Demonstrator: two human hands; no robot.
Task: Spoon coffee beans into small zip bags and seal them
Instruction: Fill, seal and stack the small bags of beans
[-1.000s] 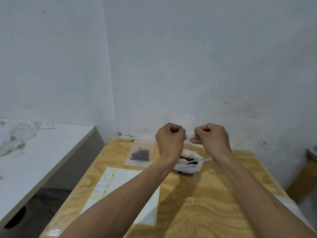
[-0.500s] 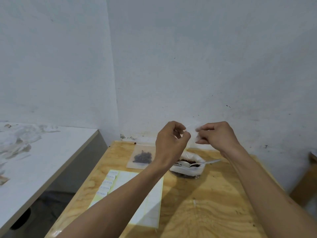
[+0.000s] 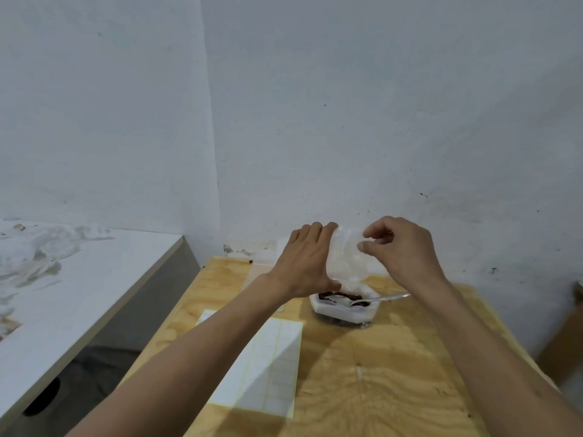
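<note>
A small clear zip bag (image 3: 344,257) is held up above the table, with nothing visible inside it. My left hand (image 3: 307,260) holds its left side with the fingers along the back. My right hand (image 3: 400,247) pinches its upper right edge between thumb and fingers. Below the bag sits a white tray of coffee beans (image 3: 345,309) with a spoon (image 3: 375,299) lying in it, handle pointing right. The filled bag seen earlier is hidden behind my left hand.
A white label sheet (image 3: 268,364) lies on the wooden table (image 3: 378,373) under my left forearm. A white counter (image 3: 72,288) with crumpled plastic stands to the left across a gap. The wall is close behind the table.
Both hands went from fists pinching a small folded piece to holding the bag spread out between them. The left fingers straightened along the bag.
</note>
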